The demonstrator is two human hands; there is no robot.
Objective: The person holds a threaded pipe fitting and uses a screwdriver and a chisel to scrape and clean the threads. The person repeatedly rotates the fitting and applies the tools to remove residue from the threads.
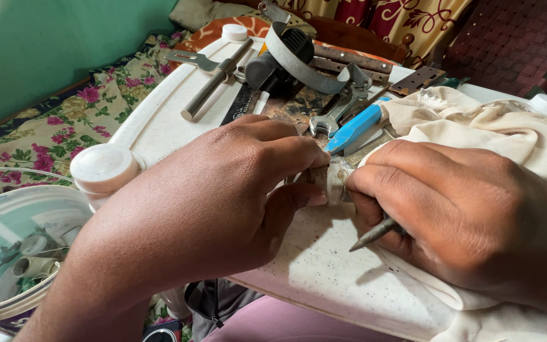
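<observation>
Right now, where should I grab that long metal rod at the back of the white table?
Grab the metal rod around its bare middle, coming from above on the table's open left side. It lies flat and slanting, its far end meets a flat metal piece, and tools crowd its right side.

**Materials and finishes on the tabletop**

Tabletop (159,123): white plastic, speckled, slightly glossy, scuffed and stained near centre. Small fitting (335,180) between both hands: pale, dull, looks plastic wrapped in whitish tape; hard to tell. Pointed tool (375,233) in right hand (470,221): dark matt metal. Cloth (508,130) at right: cream fabric, soft, creased. Blue-handled tool (354,128): smooth glossy plastic handle. Spanner (337,113) and far rod (215,81): bare grey metal, satin sheen. Curved band (299,63) far centre: grey, smooth, dull. Bucket (7,209) at near left: white plastic, worn, grimy rim. Bedsheet (64,126) at left: floral printed cloth, matt.
</observation>
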